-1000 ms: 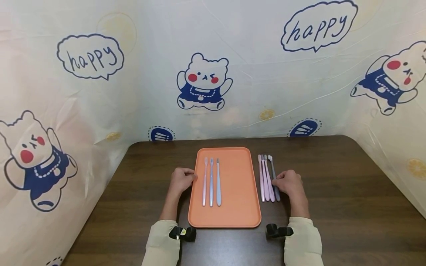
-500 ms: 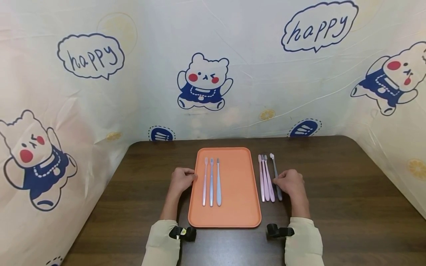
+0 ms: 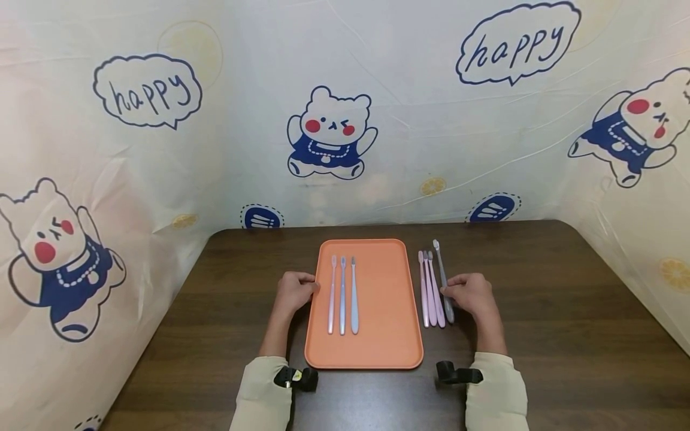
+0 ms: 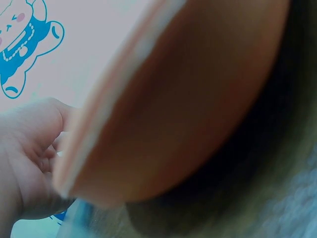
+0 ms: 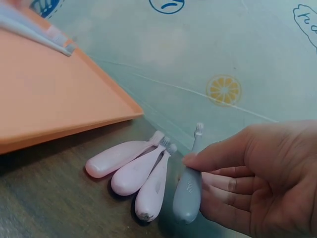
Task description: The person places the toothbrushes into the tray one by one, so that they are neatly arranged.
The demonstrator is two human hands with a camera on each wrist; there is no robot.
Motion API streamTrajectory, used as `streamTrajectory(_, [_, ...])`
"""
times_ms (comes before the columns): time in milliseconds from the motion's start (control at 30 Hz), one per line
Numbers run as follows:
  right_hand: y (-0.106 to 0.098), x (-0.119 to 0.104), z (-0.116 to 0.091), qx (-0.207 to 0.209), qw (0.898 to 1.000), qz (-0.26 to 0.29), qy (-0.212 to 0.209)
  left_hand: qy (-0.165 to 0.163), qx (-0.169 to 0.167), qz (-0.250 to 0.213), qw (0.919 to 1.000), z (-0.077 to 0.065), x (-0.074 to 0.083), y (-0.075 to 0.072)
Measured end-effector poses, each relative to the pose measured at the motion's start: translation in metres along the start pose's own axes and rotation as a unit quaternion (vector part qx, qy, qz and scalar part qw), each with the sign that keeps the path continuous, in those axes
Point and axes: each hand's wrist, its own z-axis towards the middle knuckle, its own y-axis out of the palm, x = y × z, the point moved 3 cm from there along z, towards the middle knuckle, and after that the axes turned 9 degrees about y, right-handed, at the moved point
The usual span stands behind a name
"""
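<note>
My right hand [image 3: 471, 293] pinches a grey toothbrush [image 5: 188, 193] between thumb and fingers, its bristle head pointing away from me. Just left of it, three pink-purple toothbrushes [image 5: 132, 173] lie side by side on the table. An orange tray [image 3: 385, 299] stands in the middle, and on it rest a pink toothbrush [image 3: 331, 299], a blue toothbrush [image 3: 342, 299] and a light blue toothbrush [image 3: 354, 299] in a row. At the tray's left rim, my left hand [image 3: 294, 293] holds the edge, thumb and fingers at the rim; its fingertips are partly hidden by the tray.
The dark wooden table [image 3: 566, 299] extends to both sides of the tray. Behind it hangs a pale printed curtain [image 3: 409, 149] with cartoon bears. Black wrist cameras sit on both sleeves.
The right hand has lifted the grey toothbrush and drawn it slightly away from the pink-purple ones, its head now farther forward. The left hand and the tray have stayed put.
</note>
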Motion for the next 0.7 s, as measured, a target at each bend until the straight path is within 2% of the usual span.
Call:
streamTrajectory(300, [0.003, -0.005, -0.002, -0.031, 0.998, 0.055, 0.005, -0.002, 0.000, 0.002, 1.0000, -0.001, 0.002, 0.000])
streamTrajectory(533, [0.010, -0.008, -0.001, -0.054, 0.993, 0.107, -0.025, -0.007, -0.003, 0.000, 1.0000, -0.002, 0.003, -0.002])
streamTrajectory(700, [0.015, -0.011, -0.002, -0.073, 0.989, 0.124, -0.029, -0.006, -0.004, -0.004, 1.0000, -0.001, 0.002, -0.001])
